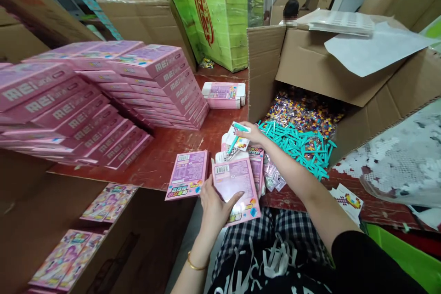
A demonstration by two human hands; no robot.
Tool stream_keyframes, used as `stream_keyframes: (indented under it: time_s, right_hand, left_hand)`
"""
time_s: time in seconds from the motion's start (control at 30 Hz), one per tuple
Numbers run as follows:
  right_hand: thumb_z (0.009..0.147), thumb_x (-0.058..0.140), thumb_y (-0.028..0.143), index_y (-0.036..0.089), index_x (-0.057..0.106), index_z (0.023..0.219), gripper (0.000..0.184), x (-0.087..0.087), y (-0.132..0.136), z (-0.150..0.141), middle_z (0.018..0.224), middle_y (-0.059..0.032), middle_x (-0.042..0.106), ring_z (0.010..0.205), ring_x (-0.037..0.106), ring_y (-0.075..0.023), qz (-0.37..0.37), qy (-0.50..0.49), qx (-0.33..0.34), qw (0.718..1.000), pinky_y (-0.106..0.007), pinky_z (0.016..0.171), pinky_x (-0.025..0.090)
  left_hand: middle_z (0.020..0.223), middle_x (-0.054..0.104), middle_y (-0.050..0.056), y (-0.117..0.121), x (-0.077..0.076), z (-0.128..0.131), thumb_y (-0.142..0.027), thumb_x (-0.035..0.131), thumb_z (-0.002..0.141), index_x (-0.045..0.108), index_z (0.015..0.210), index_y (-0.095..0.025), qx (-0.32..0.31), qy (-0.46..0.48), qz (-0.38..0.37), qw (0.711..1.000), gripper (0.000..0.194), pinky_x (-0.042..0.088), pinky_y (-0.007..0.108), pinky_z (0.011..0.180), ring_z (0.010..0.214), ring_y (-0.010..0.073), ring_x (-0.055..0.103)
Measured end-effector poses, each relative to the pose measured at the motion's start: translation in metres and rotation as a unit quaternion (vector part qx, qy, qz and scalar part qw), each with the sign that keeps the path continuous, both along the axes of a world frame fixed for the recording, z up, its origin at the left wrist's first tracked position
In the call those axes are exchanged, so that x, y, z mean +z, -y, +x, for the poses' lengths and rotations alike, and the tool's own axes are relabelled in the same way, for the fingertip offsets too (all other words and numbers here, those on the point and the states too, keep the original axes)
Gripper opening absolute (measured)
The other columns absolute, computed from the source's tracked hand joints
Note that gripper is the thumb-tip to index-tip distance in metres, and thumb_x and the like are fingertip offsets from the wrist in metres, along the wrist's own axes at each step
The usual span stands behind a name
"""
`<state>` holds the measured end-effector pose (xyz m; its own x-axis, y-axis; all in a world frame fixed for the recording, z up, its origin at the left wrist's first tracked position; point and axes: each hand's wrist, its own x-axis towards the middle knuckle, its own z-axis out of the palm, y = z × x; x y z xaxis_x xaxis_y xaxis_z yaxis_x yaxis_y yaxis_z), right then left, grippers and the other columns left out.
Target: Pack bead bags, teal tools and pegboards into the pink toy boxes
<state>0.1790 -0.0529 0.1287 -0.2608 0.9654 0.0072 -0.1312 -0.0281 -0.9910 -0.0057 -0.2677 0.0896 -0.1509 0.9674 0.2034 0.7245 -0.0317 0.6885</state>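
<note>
My left hand (214,206) is closed around a pink-and-purple cardboard box (233,184), tilted up with its end flaps open on the far side. Just beyond that open end, my right hand (254,133) pinches a small printed card (242,143) together with teal plastic sticks. Another flat pink box (188,173) lies to the left of my left hand. Under the held box, part of a further pink box (256,165) shows. A heap of teal sticks (299,147) spreads beside my right forearm, with small clear packets (274,177) below it.
Stacked pink boxes (172,87) fill the left of the red table (155,167). A large open carton (310,62) holds bags of colourful beads (303,112). Printed cards (347,201) lie at right. Flat boxes (223,95) sit behind; an open carton with pink packs (110,202) stands lower left.
</note>
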Motion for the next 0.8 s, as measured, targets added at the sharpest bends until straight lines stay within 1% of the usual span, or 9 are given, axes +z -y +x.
stream_keyframes:
  time_s: [0.1,0.23,0.33,0.4,0.47,0.53,0.6,0.7,0.8]
  right_hand:
    - [0.045,0.089,0.044,0.018,0.061,0.089,0.059,-0.012,0.015,-0.005,0.082,0.0014,0.067,0.074,0.064,-0.0166,-0.039,-0.003,0.066,0.997,-0.029,0.070,0.055]
    - [0.050,0.089,0.042,0.019,0.062,0.091,0.054,-0.001,0.051,0.005,0.085,0.0014,0.068,0.076,0.065,-0.0157,-0.058,-0.017,0.093,0.994,-0.029,0.074,0.055]
    - [0.055,0.088,0.040,0.019,0.065,0.094,0.049,0.017,0.078,0.026,0.090,0.0008,0.067,0.081,0.063,-0.0162,0.009,0.024,0.054,0.998,-0.028,0.076,0.053]
    - [0.058,0.086,0.039,0.019,0.065,0.096,0.048,0.028,0.098,0.044,0.091,0.0005,0.066,0.080,0.062,-0.0162,0.040,0.058,0.016,0.997,-0.027,0.074,0.051]
    - [0.061,0.084,0.040,0.020,0.064,0.098,0.047,0.034,0.118,0.062,0.091,0.0001,0.066,0.077,0.061,-0.0161,0.054,0.092,-0.002,0.994,-0.027,0.071,0.050]
    - [0.062,0.084,0.040,0.019,0.063,0.100,0.048,0.034,0.138,0.075,0.091,-0.0004,0.065,0.076,0.061,-0.0165,0.058,0.131,0.008,0.990,-0.027,0.069,0.050]
    - [0.062,0.084,0.042,0.019,0.063,0.100,0.049,0.029,0.156,0.084,0.090,-0.0009,0.065,0.076,0.060,-0.0174,0.052,0.166,0.030,0.984,-0.027,0.068,0.049]
    - [0.062,0.082,0.047,0.019,0.063,0.101,0.051,0.027,0.176,0.093,0.090,-0.0018,0.065,0.076,0.060,-0.0183,0.059,0.187,0.023,0.980,-0.028,0.066,0.049]
    - [0.067,0.080,0.051,0.021,0.064,0.105,0.051,0.041,0.190,0.102,0.097,-0.0031,0.065,0.079,0.060,-0.0194,0.117,0.199,-0.032,0.972,-0.030,0.070,0.049]
  left_hand:
    - [0.138,0.041,0.022,-0.001,0.001,0.002,-0.059,0.076,0.063,0.029,0.143,-0.013,0.008,0.023,-0.013,1.000,0.103,0.029,0.061,0.107,0.132,0.0423,0.037]
    - [0.139,0.043,0.022,0.004,0.015,0.008,-0.051,0.084,0.056,0.030,0.143,-0.013,0.018,0.149,-0.030,0.988,0.108,0.028,0.055,0.111,0.132,0.0403,0.039]
    - [0.124,0.059,0.016,0.020,0.025,0.016,-0.036,0.085,0.062,0.024,0.146,-0.018,-0.056,0.341,-0.094,0.934,0.106,0.042,0.045,0.103,0.116,0.0324,0.058]
    - [0.116,0.065,0.012,0.036,0.027,0.023,-0.031,0.081,0.068,0.031,0.143,-0.019,-0.109,0.416,-0.138,0.892,0.091,0.046,0.039,0.098,0.108,0.0282,0.063]
    - [0.119,0.066,0.011,0.051,0.025,0.031,-0.031,0.074,0.075,0.048,0.132,-0.019,-0.131,0.430,-0.156,0.879,0.064,0.045,0.037,0.099,0.111,0.0274,0.062]
    - [0.118,0.067,0.010,0.064,0.018,0.038,-0.031,0.071,0.077,0.059,0.120,-0.018,-0.158,0.424,-0.174,0.874,0.047,0.045,0.036,0.098,0.110,0.0282,0.061]
    - [0.109,0.071,0.009,0.072,0.011,0.044,-0.031,0.075,0.072,0.063,0.114,-0.018,-0.193,0.416,-0.199,0.866,0.045,0.047,0.036,0.093,0.102,0.0281,0.064]
    - [0.096,0.072,0.006,0.075,0.005,0.047,-0.035,0.078,0.071,0.065,0.103,-0.018,-0.200,0.415,-0.193,0.866,0.039,0.048,0.031,0.085,0.089,0.0247,0.064]
    - [0.086,0.069,0.005,0.074,0.011,0.048,-0.051,0.069,0.076,0.063,0.095,-0.017,-0.218,0.450,-0.187,0.846,0.039,0.048,0.028,0.075,0.079,0.0217,0.062]
